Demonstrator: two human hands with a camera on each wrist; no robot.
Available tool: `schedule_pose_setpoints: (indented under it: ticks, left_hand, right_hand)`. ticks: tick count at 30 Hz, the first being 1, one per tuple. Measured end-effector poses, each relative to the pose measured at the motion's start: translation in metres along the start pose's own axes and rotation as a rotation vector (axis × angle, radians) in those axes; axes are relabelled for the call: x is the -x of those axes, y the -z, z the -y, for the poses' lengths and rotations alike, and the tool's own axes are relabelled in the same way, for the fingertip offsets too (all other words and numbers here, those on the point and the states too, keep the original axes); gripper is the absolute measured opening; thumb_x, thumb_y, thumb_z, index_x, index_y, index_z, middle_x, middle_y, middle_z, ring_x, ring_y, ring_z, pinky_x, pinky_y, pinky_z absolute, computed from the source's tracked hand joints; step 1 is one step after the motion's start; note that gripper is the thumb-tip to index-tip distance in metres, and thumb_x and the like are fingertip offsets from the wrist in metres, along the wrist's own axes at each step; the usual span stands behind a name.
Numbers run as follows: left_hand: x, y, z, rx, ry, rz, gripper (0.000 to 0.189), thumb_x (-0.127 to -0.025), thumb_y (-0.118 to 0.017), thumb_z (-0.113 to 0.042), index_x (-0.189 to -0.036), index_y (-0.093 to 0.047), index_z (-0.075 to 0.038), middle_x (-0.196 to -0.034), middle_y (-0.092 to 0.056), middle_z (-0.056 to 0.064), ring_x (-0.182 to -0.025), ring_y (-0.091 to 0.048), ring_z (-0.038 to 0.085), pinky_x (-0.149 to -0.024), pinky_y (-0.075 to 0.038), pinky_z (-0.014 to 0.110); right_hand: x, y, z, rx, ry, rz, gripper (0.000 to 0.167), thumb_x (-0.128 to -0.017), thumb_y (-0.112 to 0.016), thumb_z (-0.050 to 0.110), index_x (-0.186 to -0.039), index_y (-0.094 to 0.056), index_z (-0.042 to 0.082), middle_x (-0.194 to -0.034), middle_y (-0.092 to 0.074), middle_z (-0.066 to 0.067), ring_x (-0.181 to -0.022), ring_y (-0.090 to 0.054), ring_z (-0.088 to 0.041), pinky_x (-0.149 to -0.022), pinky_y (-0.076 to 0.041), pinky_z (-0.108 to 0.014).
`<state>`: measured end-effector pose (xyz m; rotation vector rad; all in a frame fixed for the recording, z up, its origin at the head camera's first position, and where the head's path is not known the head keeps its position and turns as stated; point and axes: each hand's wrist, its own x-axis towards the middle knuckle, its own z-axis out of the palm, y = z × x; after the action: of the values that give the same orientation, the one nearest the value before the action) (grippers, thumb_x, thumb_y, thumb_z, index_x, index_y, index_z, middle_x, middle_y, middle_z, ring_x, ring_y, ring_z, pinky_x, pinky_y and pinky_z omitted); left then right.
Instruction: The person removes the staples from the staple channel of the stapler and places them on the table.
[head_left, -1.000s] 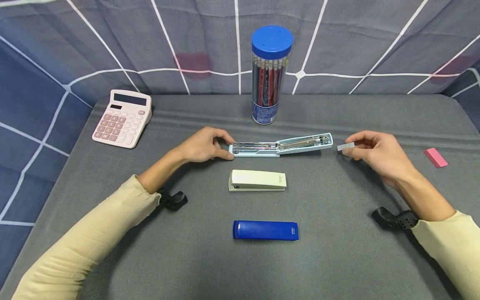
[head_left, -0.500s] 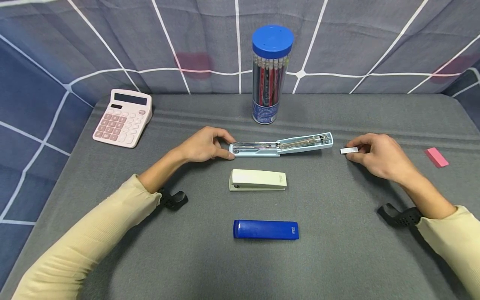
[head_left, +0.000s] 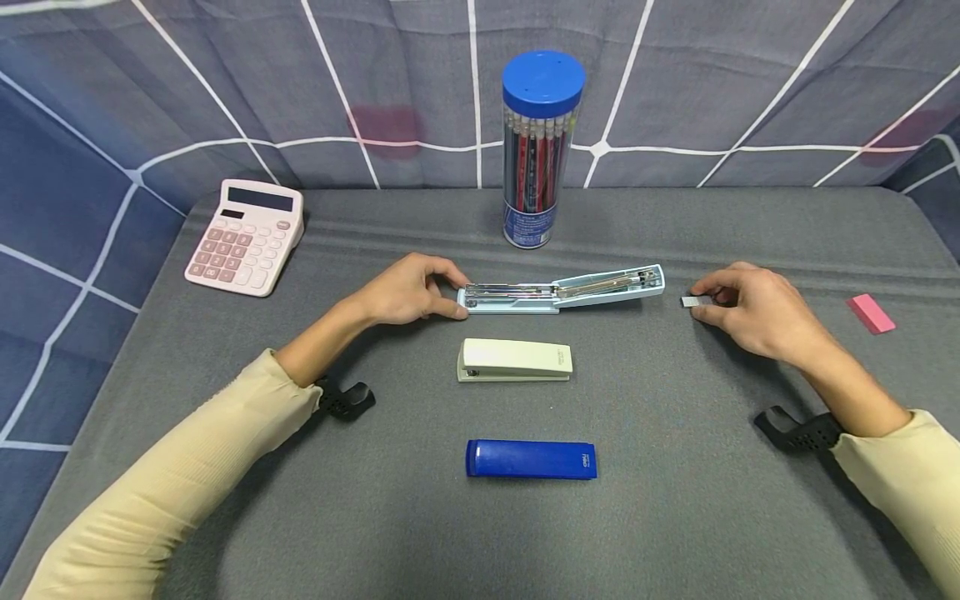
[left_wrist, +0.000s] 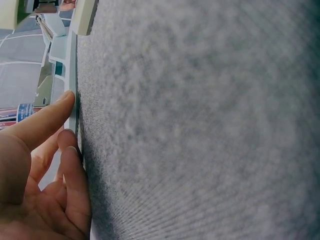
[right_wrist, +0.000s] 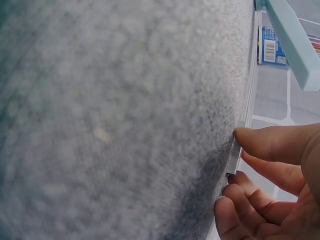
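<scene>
A light blue stapler lies opened out flat, its metal inside facing up. My left hand holds its left end between thumb and fingers; the left wrist view shows the thumb against the stapler's side. To the right of the stapler, apart from it, my right hand pinches a short silver strip of staples. In the right wrist view the strip of staples is at the table surface, with the thumb on one side. Part of the strip is hidden by the fingers.
A cream stapler and a blue stapler lie in front of the opened one. Behind stands a tub of pencils. A pink calculator is at the back left, a pink eraser at the far right.
My right hand has shifted slightly right and down with the strip of staples, and less of the strip shows than half a second ago. The left hand and the stapler have stayed put.
</scene>
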<state>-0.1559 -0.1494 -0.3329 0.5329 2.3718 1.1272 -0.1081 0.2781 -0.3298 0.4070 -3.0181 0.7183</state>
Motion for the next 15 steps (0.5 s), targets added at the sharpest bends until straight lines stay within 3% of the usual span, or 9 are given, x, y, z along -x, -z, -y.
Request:
schedule_pose_setpoints:
  ticks: [4, 8, 12, 15]
  left_hand:
    - [0.001, 0.0, -0.001, -0.001, 0.003, 0.0, 0.039, -0.082, -0.082, -0.015, -0.116, -0.068, -0.002, -0.084, -0.067, 0.006, -0.06, -0.053, 0.014, -0.052, -0.041, 0.025]
    - [0.001, 0.0, -0.001, -0.001, 0.004, -0.002, 0.039, -0.082, -0.083, -0.015, -0.116, -0.069, -0.002, -0.082, -0.067, 0.006, -0.059, -0.052, 0.013, -0.052, -0.041, 0.025]
    - [0.001, 0.0, -0.001, -0.009, 0.007, -0.007, 0.038, -0.081, -0.083, -0.015, -0.115, -0.069, -0.004, -0.08, -0.067, 0.006, -0.059, -0.052, 0.013, -0.052, -0.04, 0.025]
    - [0.001, -0.001, -0.001, -0.012, 0.008, -0.008, 0.037, -0.081, -0.083, -0.014, -0.114, -0.07, -0.004, -0.078, -0.067, 0.005, -0.059, -0.052, 0.014, -0.051, -0.04, 0.025]
  right_hand:
    - [0.001, 0.001, 0.0, -0.016, 0.003, -0.006, 0.017, -0.085, -0.076, 0.009, -0.099, -0.073, 0.001, -0.091, -0.062, -0.013, -0.081, -0.054, -0.024, -0.067, -0.035, -0.035]
    - [0.004, 0.004, 0.006, -0.123, -0.044, -0.013, 0.017, -0.086, -0.075, 0.009, -0.1, -0.072, 0.0, -0.09, -0.062, -0.011, -0.078, -0.053, -0.017, -0.064, -0.037, -0.025]
    - [0.009, 0.007, 0.023, -0.264, -0.088, -0.046, 0.015, -0.087, -0.075, 0.01, -0.101, -0.072, 0.003, -0.087, -0.062, -0.004, -0.074, -0.055, -0.009, -0.061, -0.04, -0.017]
    - [0.013, 0.007, 0.041, -0.33, -0.046, -0.052, 0.014, -0.087, -0.075, 0.009, -0.1, -0.072, 0.005, -0.086, -0.064, 0.001, -0.072, -0.057, -0.007, -0.06, -0.042, -0.016]
